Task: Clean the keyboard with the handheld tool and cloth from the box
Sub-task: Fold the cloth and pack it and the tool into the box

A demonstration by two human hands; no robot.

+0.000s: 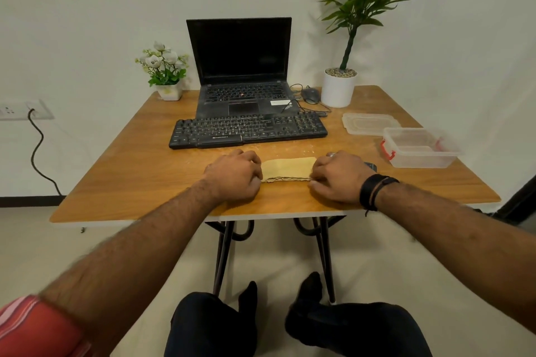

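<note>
I see the wooden table [121,159] filling most of my view, with my two forearms reaching in over its near edge. At the back centre stands an open black laptop [242,66], screen dark. Right of it is a tall green plant in a white pot [338,90], and left of it a small pot of white flowers [164,72].

In front of the laptop, and touching its front edge as far as I can judge, lies the black keyboard [248,130], long side facing me, its keys flecked with pale dust. On the right side of the table sits the clear plastic box [417,151] with red clips, open, and its lid [368,123] lies flat just behind it.

Between the keyboard and the near edge lies the folded yellow cloth [287,169], flat on the wood. My left hand [235,175] has its fingers curled over the cloth's left end, and my right hand [336,178] pinches the right end, fingers bent down onto it. A dark wristband sits on my right wrist.

A black mouse [310,95] rests beside the white pot. Just behind my right hand a small dark object [371,166] peeks out; I cannot tell what it is.
</note>
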